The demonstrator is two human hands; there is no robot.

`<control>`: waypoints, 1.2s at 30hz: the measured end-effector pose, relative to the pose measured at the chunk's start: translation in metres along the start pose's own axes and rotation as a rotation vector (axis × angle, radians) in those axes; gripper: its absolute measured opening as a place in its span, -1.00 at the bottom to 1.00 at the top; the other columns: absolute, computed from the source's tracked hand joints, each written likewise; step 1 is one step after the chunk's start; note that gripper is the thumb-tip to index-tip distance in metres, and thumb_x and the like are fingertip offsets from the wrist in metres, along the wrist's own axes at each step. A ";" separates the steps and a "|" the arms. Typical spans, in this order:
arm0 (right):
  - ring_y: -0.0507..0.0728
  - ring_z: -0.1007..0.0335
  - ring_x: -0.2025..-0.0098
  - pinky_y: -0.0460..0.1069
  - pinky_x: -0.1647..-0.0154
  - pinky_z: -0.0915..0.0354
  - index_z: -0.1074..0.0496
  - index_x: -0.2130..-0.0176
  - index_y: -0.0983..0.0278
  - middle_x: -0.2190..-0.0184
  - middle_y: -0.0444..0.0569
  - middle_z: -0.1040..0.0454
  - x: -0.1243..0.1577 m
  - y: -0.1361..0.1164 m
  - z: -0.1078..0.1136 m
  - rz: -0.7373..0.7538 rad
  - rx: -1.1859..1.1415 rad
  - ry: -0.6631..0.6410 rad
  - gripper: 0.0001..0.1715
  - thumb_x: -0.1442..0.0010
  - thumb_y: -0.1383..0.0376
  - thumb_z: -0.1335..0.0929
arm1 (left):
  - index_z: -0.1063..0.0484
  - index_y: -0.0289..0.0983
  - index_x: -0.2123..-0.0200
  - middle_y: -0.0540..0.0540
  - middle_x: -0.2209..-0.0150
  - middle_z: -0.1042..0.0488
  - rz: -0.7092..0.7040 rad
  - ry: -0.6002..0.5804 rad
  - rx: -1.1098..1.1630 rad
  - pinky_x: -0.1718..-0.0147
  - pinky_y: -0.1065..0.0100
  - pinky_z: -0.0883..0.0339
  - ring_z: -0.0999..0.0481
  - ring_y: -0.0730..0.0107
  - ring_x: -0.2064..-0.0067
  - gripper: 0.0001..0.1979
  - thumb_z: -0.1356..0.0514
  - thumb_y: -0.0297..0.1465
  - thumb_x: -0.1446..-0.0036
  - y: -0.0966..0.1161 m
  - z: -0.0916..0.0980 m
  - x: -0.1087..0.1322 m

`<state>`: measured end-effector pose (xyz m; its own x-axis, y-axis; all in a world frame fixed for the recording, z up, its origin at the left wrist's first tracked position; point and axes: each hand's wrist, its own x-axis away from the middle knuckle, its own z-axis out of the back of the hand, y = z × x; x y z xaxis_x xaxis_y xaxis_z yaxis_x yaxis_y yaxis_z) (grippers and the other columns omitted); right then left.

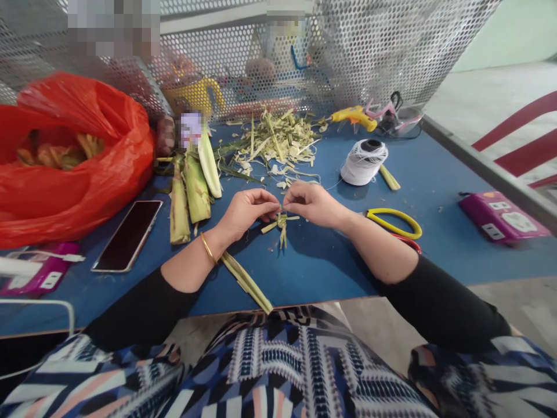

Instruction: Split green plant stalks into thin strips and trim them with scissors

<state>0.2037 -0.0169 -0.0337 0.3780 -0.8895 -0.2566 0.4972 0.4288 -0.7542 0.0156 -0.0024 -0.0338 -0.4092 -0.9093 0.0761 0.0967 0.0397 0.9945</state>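
My left hand (252,210) and my right hand (314,203) meet over the middle of the blue table (331,267), fingertips pinched almost together. Between them is fine white thread, barely visible at the fingertips. Just below hangs or rests a small knotted figure of pale green leaf strips (282,223), its ends sticking out sideways and down. A line of thread runs from behind my right hand toward the white thread spool (364,162). Under my left wrist, with its gold bangle (208,248), lies a long folded leaf strip (248,282).
Leaf scraps (278,139) are heaped at the back. Green stalk pieces (196,186), a phone (127,235) and a red plastic bag (78,157) are left. Yellow-and-red-handled scissors (395,223), a yellow glue gun (354,117) and a purple packet (500,217) are right. Perforated metal mesh (369,52) stands behind.
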 end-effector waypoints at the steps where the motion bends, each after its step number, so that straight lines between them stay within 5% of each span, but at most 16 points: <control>1: 0.01 -0.24 0.41 -0.07 0.35 -0.16 -0.44 0.46 0.31 0.45 -0.12 -0.35 0.001 -0.001 0.001 0.001 -0.010 -0.035 -0.90 -0.06 0.34 -0.35 | -0.50 -0.31 0.46 -0.02 0.54 -0.51 0.006 0.010 0.000 0.50 0.44 -0.33 -0.45 0.48 0.51 -0.72 -0.41 -0.26 0.23 0.000 0.000 0.000; 5: 0.01 -0.28 0.40 -0.07 0.34 -0.19 -0.45 0.47 0.32 0.46 -0.12 -0.38 0.002 -0.002 0.002 0.030 -0.020 -0.132 -0.92 -0.03 0.36 -0.35 | -0.54 -0.32 0.47 -0.01 0.55 -0.50 0.024 0.018 -0.021 0.50 0.44 -0.33 -0.43 0.49 0.52 -0.74 -0.42 -0.30 0.26 0.001 -0.001 0.001; 9: -0.02 -0.25 0.46 -0.08 0.40 -0.21 -0.46 0.36 0.33 0.39 -0.08 -0.45 0.001 0.003 -0.002 -0.034 -0.063 -0.011 -0.89 -0.04 0.35 -0.34 | -0.54 -0.31 0.48 0.00 0.55 -0.50 0.005 0.031 -0.039 0.49 0.44 -0.33 -0.44 0.49 0.51 -0.77 -0.41 -0.33 0.26 0.001 0.000 0.002; 14: -0.06 -0.35 0.50 -0.10 0.43 -0.33 -0.42 0.05 0.29 0.10 -0.02 -0.51 -0.002 0.005 -0.013 -0.071 -0.276 -0.011 -0.53 -0.01 0.49 -0.27 | -0.54 -0.31 0.47 -0.03 0.51 -0.54 -0.031 0.019 -0.077 0.45 0.41 -0.37 -0.49 0.44 0.47 -0.77 -0.41 -0.34 0.26 0.000 0.002 0.002; 22: -0.05 -0.38 0.55 -0.12 0.47 -0.33 -0.44 0.20 0.30 0.33 -0.10 -0.53 -0.004 0.007 -0.017 -0.113 -0.241 -0.019 -0.70 -0.04 0.49 -0.30 | -0.55 -0.30 0.43 -0.06 0.45 -0.59 -0.184 0.061 -0.332 0.38 0.40 -0.41 -0.55 0.38 0.41 -0.83 -0.35 -0.35 0.15 -0.002 0.004 0.000; 30: -0.04 -0.39 0.56 -0.13 0.48 -0.29 -0.37 0.28 0.30 0.41 -0.13 -0.51 -0.002 0.001 -0.022 -0.156 -0.196 0.035 -0.76 -0.02 0.53 -0.29 | -0.57 -0.23 0.35 0.01 0.40 -0.62 -0.367 0.276 -0.788 0.35 0.46 -0.36 -0.57 0.41 0.39 -0.86 -0.22 -0.48 0.01 0.000 -0.006 0.008; 36: -0.03 -0.36 0.53 -0.12 0.46 -0.25 -0.38 0.29 0.28 0.52 -0.19 -0.46 -0.002 0.001 -0.025 -0.172 -0.226 0.089 -0.81 -0.02 0.46 -0.32 | -0.59 -0.20 0.38 -0.03 0.36 -0.62 -0.460 0.279 -0.896 0.32 0.41 -0.32 -0.57 0.35 0.32 -0.84 -0.17 -0.45 -0.08 -0.002 -0.006 0.010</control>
<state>0.1837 -0.0184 -0.0485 0.2282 -0.9608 -0.1577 0.3575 0.2333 -0.9043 0.0169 -0.0146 -0.0355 -0.3639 -0.8267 -0.4292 0.6686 -0.5527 0.4976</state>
